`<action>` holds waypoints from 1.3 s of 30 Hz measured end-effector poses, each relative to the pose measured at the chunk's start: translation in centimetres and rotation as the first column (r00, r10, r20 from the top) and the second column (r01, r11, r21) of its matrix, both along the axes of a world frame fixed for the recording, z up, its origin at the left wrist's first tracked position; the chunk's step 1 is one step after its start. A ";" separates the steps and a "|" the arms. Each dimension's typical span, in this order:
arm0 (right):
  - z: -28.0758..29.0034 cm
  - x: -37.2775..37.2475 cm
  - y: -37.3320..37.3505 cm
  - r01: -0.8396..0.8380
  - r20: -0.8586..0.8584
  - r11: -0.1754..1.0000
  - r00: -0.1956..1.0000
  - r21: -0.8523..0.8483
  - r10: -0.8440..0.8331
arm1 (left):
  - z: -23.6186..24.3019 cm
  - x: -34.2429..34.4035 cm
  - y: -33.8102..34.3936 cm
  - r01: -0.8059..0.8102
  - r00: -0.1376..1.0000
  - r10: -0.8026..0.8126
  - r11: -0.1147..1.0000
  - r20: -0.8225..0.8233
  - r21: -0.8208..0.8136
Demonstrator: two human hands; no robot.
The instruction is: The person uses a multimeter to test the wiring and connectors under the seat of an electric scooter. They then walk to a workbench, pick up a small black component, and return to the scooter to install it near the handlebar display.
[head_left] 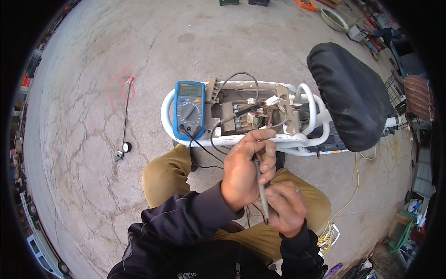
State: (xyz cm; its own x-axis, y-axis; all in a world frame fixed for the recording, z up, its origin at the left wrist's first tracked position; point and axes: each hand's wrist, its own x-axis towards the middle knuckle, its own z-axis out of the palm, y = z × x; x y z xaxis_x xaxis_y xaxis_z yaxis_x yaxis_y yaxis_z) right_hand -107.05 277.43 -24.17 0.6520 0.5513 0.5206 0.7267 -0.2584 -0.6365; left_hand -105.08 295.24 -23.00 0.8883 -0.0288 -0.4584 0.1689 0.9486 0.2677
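Note:
My left hand (245, 169) grips the upper part of a slim grey tool (262, 197), like a pen or probe, with curled fingers. My right hand (285, 207) closes round its lower part, below my left hand. Beyond them is a white scooter frame (308, 139) with an open compartment holding connectors and coloured wires (260, 116). A blue multimeter (188, 106) rests on the frame's left end, with dark leads running down toward my hands. A dark probe (246, 110) lies over the compartment.
A black padded seat (348, 97) stands over the scooter's right part. A gauge (126, 147) with a long hose lies on the concrete floor (93, 176) at left. A yellow cord (355, 181) runs down the right side. Basins (332, 19) and assorted items line the edges.

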 end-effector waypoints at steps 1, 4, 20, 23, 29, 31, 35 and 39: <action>0.2 0.2 0.1 -0.039 0.041 0.999 0.998 -0.025 0.040 | -0.2 -0.1 0.0 -0.001 1.000 0.000 0.999 -0.012 -0.032; 0.4 0.8 0.1 -0.063 0.078 0.998 0.995 0.019 0.061 | -0.9 -0.5 -0.1 -0.033 0.999 0.032 0.999 -0.036 -0.042; -0.6 8.1 -0.6 0.497 -0.617 0.782 0.764 0.375 -0.190 | -4.4 3.0 4.4 -0.416 0.807 -0.583 -0.452 0.092 0.789; -1.5 8.8 -0.6 0.525 -0.706 0.723 0.704 0.449 -0.073 | -4.7 2.8 4.5 -0.363 0.843 -0.531 -0.444 0.085 0.819; -1.5 9.2 -0.2 0.433 -0.674 0.860 0.723 0.270 -0.152 | -4.7 3.3 5.4 -0.345 0.861 -0.487 -0.348 0.147 0.872; -1.0 9.3 0.0 0.383 -0.612 0.922 0.743 0.056 -0.271 | -4.6 3.2 5.6 -0.285 0.882 -0.451 -0.277 0.138 0.917; -1.0 10.7 1.3 0.252 -0.560 0.967 0.805 0.024 -0.196 | -4.9 3.3 5.8 -0.304 0.909 -0.383 -0.345 0.162 0.888; -1.2 12.1 2.6 0.300 -0.520 0.949 0.829 0.100 -0.207 | -5.5 3.5 5.7 -0.425 0.865 -0.450 -0.422 0.222 0.801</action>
State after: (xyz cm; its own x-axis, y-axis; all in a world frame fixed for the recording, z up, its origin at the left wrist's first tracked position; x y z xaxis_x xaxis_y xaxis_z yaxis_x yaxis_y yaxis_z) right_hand -94.98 279.99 -25.37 0.9516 0.2636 0.1580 0.2242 -0.2439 -0.9435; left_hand -101.54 300.97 -28.47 0.9029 -0.0271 0.4291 -0.3285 -0.6873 0.6478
